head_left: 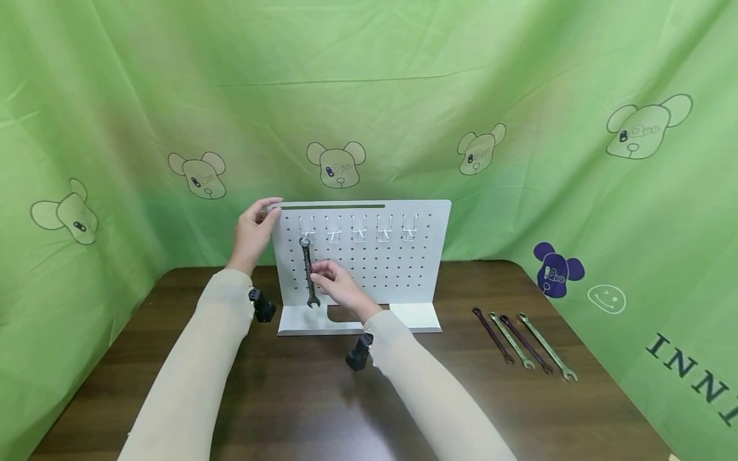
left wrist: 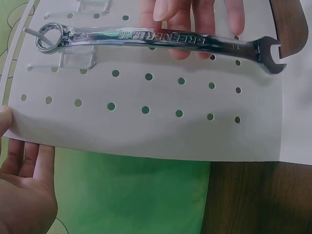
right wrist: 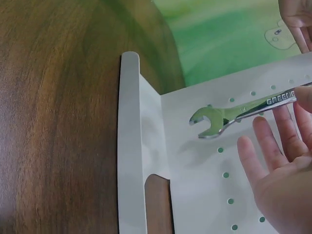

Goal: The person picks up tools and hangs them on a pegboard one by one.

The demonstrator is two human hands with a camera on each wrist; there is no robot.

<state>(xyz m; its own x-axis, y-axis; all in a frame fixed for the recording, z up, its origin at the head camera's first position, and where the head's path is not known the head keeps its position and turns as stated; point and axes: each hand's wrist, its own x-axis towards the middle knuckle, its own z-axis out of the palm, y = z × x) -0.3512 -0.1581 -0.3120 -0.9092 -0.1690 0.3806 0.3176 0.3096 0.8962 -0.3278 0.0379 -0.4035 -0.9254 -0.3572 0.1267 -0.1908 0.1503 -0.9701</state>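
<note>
A white pegboard stands upright on its base, with a row of clear hooks along the upper part. My left hand grips its upper left edge, thumb in front and fingers behind. My right hand pinches a shiny combination wrench by the middle of its handle, in front of the board's left side. The wrench hangs nearly vertical, ring end up and open jaw down. In the left wrist view, the tip of the leftmost hook pokes through the ring end.
On the right of the brown wooden table lie several more wrenches side by side, some silvery, some dark. Other clear hooks line the board to the right. A green curtain with bear drawings hangs behind and beside the table.
</note>
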